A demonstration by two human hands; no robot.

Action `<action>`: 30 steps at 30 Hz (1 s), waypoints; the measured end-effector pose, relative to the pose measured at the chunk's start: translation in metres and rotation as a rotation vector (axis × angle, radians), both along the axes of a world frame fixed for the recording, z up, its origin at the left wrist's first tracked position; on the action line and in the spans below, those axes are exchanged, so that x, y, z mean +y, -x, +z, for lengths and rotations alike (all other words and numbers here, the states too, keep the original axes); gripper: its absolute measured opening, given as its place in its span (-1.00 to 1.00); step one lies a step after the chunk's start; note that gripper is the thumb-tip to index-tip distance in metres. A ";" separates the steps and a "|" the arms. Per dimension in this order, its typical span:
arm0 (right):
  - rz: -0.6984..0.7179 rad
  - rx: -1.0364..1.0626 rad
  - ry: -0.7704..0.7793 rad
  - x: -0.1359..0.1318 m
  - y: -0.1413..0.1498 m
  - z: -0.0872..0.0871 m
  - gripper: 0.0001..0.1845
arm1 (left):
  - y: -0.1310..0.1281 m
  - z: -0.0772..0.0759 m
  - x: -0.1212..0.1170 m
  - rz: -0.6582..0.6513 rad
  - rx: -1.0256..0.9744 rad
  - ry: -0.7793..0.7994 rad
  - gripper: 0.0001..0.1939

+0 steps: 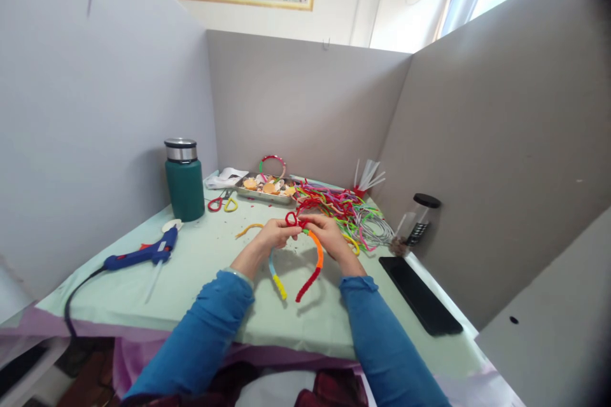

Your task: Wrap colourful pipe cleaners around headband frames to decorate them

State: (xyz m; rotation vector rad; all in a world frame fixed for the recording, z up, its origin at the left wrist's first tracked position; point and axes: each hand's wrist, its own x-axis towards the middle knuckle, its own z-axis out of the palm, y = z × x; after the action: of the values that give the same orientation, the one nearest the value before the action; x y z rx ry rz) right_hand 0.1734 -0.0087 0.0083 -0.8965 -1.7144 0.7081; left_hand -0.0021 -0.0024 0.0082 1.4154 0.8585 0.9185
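Note:
Between my two hands is a headband (315, 248) wrapped in fuzzy pipe cleaner, with orange, dark red, yellow and light blue sections. Its two ends point down toward me. At its top sits a red pipe cleaner (291, 219) bent into loops. My left hand (279, 233) pinches the top of the band and the red loop from the left. From the right, the fingers of my right hand (327, 232) close on the red pipe cleaner and the band. The fingertips of both hands nearly meet and partly hide the join.
A blue glue gun (143, 256) and a green flask (185, 187) stand left, with scissors (223, 203) nearby. Behind my hands lie a metal tray (265, 196) of cut pieces, another headband (273, 158) and a pipe-cleaner heap (334, 203). On the right are a black phone-like slab (420, 296) and a clear bottle (420, 222).

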 end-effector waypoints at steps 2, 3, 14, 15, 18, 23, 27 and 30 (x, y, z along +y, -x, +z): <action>0.009 -0.024 0.000 0.000 -0.001 0.000 -0.76 | 0.000 0.001 -0.001 -0.005 0.005 -0.003 -0.64; -0.001 -0.049 -0.008 0.001 -0.001 0.000 -0.80 | 0.000 0.001 -0.001 -0.006 0.006 -0.005 -0.64; 0.028 -0.034 0.087 -0.001 -0.009 0.003 -0.69 | 0.002 0.002 -0.002 -0.064 0.104 0.007 -0.63; 0.034 -0.008 0.101 -0.002 -0.012 0.005 -0.63 | 0.003 0.002 -0.003 -0.093 0.130 0.017 -0.63; 0.034 0.027 0.120 -0.006 -0.016 0.010 -0.63 | 0.003 0.002 -0.005 -0.149 0.212 0.026 -0.62; 0.066 -0.067 0.109 -0.012 0.001 0.014 -0.75 | 0.001 -0.003 -0.005 -0.177 0.327 -0.061 -0.65; 0.006 -0.086 0.108 -0.010 0.009 0.011 -0.78 | 0.000 -0.002 -0.006 -0.185 0.348 -0.093 -0.65; 0.004 -0.013 0.156 -0.009 0.005 0.010 -0.75 | 0.000 0.004 -0.011 -0.175 0.318 -0.121 -0.62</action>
State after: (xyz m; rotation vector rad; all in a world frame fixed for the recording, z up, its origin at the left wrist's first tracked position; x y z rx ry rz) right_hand 0.1680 -0.0175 0.0186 -1.0071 -1.6902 0.8490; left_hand -0.0019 -0.0136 0.0125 1.7427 0.9070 0.6303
